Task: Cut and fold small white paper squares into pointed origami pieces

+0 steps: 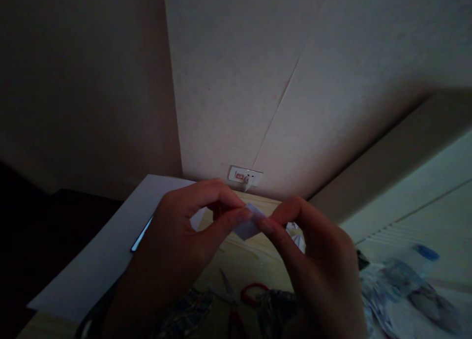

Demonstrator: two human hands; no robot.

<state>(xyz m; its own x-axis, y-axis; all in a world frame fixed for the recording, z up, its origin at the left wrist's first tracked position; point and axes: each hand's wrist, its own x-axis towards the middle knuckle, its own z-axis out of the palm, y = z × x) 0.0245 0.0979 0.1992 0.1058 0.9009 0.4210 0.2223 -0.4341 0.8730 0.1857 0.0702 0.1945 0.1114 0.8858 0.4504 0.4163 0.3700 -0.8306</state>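
A small piece of white paper (246, 230) is held up over the wooden table, pinched between both hands. My left hand (188, 226) grips its upper left side between thumb and fingers. At its right edge, my right hand (317, 250) pinches it with thumb and forefinger. The paper looks folded, but the dim light hides its creases. Below the hands lie scissors (236, 324) with red handles and spread blades, partly covered by a plaid sleeve.
Large white paper (106, 245) lies at the left, with a phone (142, 235) on it, half hidden by my left wrist. Small folded papers (298, 241) sit behind my right hand. A wall socket (246, 175) holds a plug. A clear bottle with a blue cap (427, 252) lies among plastic bags at the right.
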